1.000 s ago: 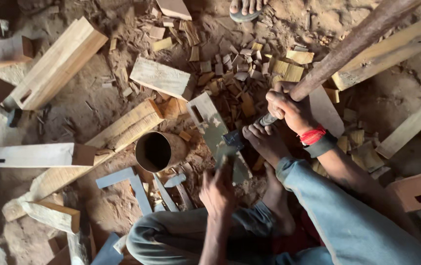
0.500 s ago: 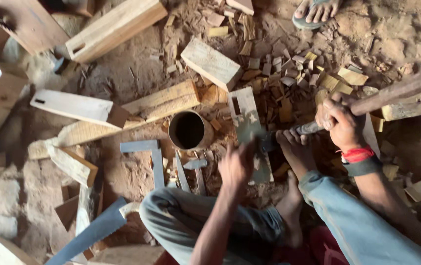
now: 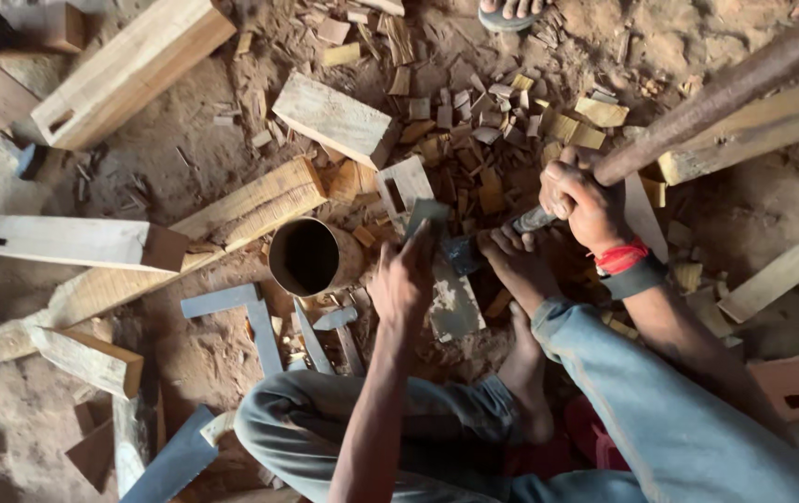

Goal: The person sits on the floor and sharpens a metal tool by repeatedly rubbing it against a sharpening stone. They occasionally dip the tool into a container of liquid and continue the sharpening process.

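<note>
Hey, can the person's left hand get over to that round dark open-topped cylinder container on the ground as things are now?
Probably yes. The left hand sits just right of the round dark open-topped cylinder container, with only low wood chips and flat metal blades between them. But its fingers look occupied steadying a flat grey metal blade, so it would have to let go first.

You sit on a dirt floor point(image 3: 195, 177). On it lie wood blocks point(image 3: 334, 116), long planks point(image 3: 125, 70), many small chips point(image 3: 474, 102), a round tin point(image 3: 311, 256) and flat metal tools point(image 3: 260, 326).

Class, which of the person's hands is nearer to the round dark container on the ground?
Left. The left hand is just right of the container, a short gap apart; the right hand grips a tool handle much farther right.
</note>
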